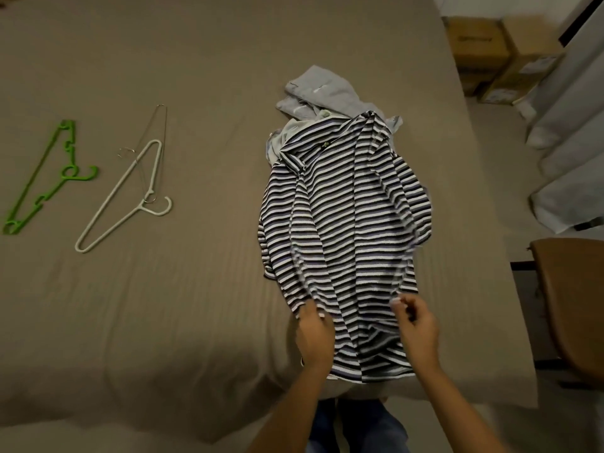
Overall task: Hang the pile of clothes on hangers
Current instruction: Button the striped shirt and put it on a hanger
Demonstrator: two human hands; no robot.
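A black-and-white striped shirt (343, 223) lies stretched out on the bed, its hem toward me. Under its far end sits a light grey garment (322, 93), crumpled. My left hand (315, 335) pinches the shirt's near left edge. My right hand (416, 325) grips its near right edge, fingers curled on the fabric. On the left of the bed lie a green plastic hanger (42, 178), a white plastic hanger (124, 197) and a thin wire hanger (153, 138) partly under the white one.
The bed has a taupe cover (163, 305); its right edge runs close to the clothes. Cardboard boxes (496, 50) and pale curtains (568, 132) stand beyond that edge. A brown chair seat (572, 305) is at the right.
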